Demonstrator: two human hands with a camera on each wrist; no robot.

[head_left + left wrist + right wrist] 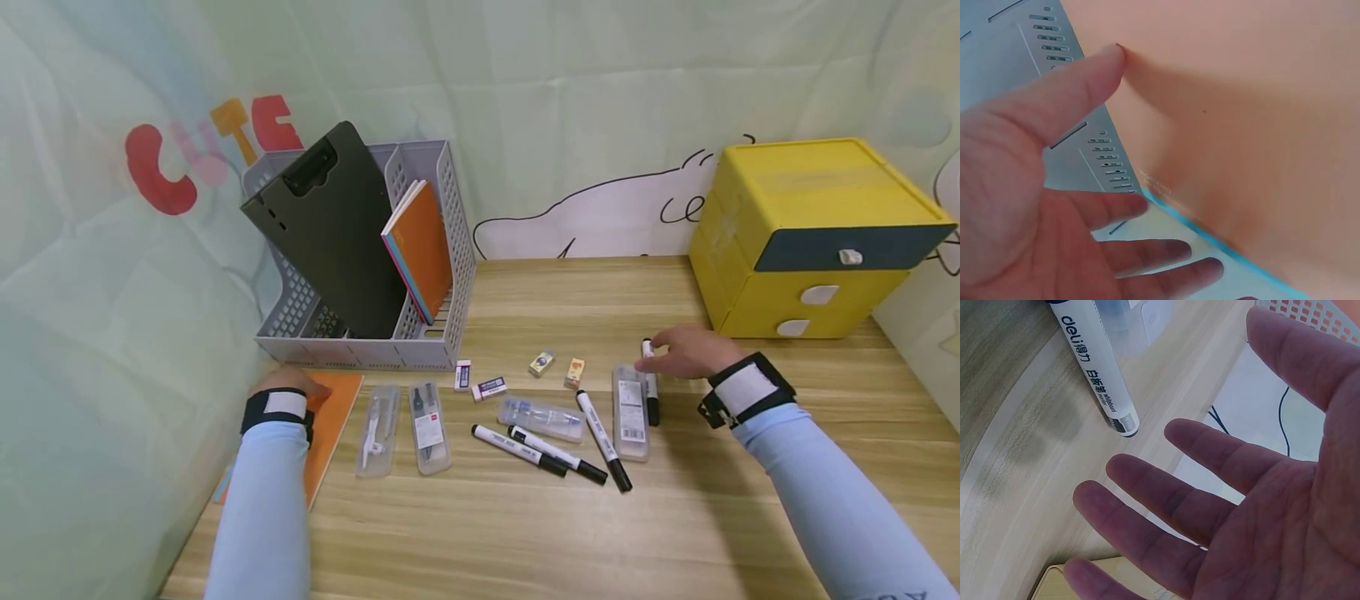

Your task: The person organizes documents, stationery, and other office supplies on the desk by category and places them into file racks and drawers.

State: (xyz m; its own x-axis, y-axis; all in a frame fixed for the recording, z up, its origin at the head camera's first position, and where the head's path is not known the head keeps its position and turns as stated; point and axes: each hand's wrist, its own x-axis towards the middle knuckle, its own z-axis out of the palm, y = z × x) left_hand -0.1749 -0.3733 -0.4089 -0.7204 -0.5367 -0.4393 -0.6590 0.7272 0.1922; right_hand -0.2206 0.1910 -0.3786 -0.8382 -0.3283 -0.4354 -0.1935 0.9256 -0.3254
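At the left, my left hand [288,382] is over an orange notebook [333,429] with a blue edge. The left wrist view shows its fingers spread and nearly straight, the thumb over the orange cover [1241,144]; whether it touches cannot be told. On the right, my right hand [693,350] reaches over a white whiteboard marker [652,387] with a black cap. Its fingers are extended in the right wrist view, apart from the marker [1097,372]. Beside that marker lies a clear plastic case [632,425] with a white label.
A grey organizer [360,354] holds a black clipboard [337,233] and an orange notebook [425,250]. Yellow drawers [817,192] stand back right. Between the hands lie several markers [517,448], erasers [489,388] and clear cases [429,429].
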